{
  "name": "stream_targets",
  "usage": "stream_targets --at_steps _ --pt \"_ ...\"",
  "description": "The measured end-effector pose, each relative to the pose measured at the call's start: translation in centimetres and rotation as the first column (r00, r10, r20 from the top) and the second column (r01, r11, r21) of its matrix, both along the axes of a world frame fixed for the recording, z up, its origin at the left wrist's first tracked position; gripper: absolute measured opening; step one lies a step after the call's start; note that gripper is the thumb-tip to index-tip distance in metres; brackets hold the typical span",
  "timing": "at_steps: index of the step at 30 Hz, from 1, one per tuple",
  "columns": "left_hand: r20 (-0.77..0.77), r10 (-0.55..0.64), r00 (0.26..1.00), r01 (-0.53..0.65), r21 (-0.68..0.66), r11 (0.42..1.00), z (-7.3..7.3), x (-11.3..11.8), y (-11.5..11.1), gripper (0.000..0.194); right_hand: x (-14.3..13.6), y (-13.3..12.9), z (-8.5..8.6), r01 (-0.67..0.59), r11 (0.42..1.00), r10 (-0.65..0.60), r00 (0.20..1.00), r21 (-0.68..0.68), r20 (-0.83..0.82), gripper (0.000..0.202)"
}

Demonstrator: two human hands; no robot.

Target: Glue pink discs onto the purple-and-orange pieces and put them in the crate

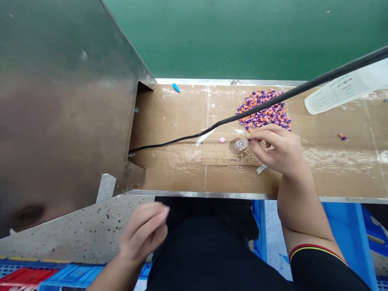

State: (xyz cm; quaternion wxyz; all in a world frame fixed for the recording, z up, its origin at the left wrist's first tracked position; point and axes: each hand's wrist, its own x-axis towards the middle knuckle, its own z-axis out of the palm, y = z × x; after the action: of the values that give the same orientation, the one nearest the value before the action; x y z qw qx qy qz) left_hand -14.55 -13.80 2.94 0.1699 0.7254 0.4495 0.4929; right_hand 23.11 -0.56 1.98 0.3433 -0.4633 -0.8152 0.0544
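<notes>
My right hand [277, 149] is over the cardboard strip, with thumb and forefinger pinched on a small purple piece [249, 140]. Just left of those fingertips, a small clear round cup [240, 145] sits on a dark ring on the strip [212, 155]. A pink disc [222, 140] lies further left. Behind my right hand spreads a pile of small purple-and-orange pieces [266, 117]. My left hand [145, 230] hangs in front of the table edge, fingers curled in and slightly blurred; whatever it may hold is hidden.
A black cable [169, 142] crosses above the table from a metal housing [66, 101] on the left. A translucent container [339, 93] lies at the right. One loose purple-and-orange piece [342, 137] and a blue pointed cap [176, 87] lie apart. Blue crates [348, 238] stand below.
</notes>
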Motion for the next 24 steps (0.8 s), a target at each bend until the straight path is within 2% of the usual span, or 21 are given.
stream_targets --at_steps 1,2,4,5,6,7,9,11,14,17,20,24 --pt "0.017 -0.088 0.996 0.087 0.039 0.995 -0.2 1.6 0.5 0.037 -0.1 -0.2 0.1 0.046 0.998 -0.044 0.998 0.05 -0.055 0.017" --pt "0.102 -0.152 0.983 0.155 -0.015 0.988 -0.3 3.4 1.3 0.041 -0.1 -0.3 0.2 0.092 0.993 -0.084 0.991 0.08 -0.105 0.017" --pt "0.369 -0.173 0.913 0.275 -0.245 0.93 -0.1 6.9 3.4 0.03 -0.1 -0.5 0.4 0.128 0.99 -0.121 0.985 0.056 -0.123 0.016" --pt "0.494 -0.12 0.861 0.331 -0.367 0.869 0.1 8.5 4.6 0.016 -0.1 -0.5 0.4 0.112 0.994 -0.11 0.989 0.016 -0.095 0.014" --pt "0.59 -0.044 0.806 0.395 -0.481 0.782 0.4 9.9 5.8 0.015 -0.1 -0.5 0.5 0.086 0.996 -0.088 0.994 -0.03 -0.062 0.012" --pt "0.661 0.027 0.75 0.463 -0.554 0.692 0.7 11.0 7.0 0.027 -0.1 -0.4 0.6 0.063 0.996 -0.066 0.997 -0.067 -0.041 0.012" --pt "0.728 0.145 0.67 0.56 -0.624 0.546 1.1 12.6 9.1 0.044 -0.3 -0.4 0.7 0.066 0.995 -0.072 0.995 -0.075 -0.073 0.014" --pt "0.759 0.212 0.616 0.613 -0.63 0.476 1.3 13.5 10.7 0.047 -0.6 -0.4 0.9 0.104 0.994 -0.106 0.981 -0.023 -0.164 0.014" --pt "0.782 0.267 0.562 0.643 -0.617 0.454 1.0 14.2 12.3 0.044 -1.6 -0.6 0.8 0.1 0.993 -0.082 0.962 0.058 -0.262 0.014" --pt "0.803 0.284 0.524 0.663 -0.594 0.456 0.3 14.9 13.1 0.042 -2.9 -0.8 0.3 0.035 0.99 0.013 0.941 0.137 -0.337 0.012" --pt "0.825 0.294 0.482 0.668 -0.563 0.486 -0.6 15.6 13.4 0.039 -4.2 -1.0 -0.6 0.0 0.976 0.094 0.905 0.219 -0.415 0.019" --pt "0.833 0.308 0.46 0.647 -0.552 0.526 -1.6 16.0 13.4 0.039 -4.9 -1.1 -1.4 0.027 0.982 0.06 0.896 0.189 -0.441 0.024"
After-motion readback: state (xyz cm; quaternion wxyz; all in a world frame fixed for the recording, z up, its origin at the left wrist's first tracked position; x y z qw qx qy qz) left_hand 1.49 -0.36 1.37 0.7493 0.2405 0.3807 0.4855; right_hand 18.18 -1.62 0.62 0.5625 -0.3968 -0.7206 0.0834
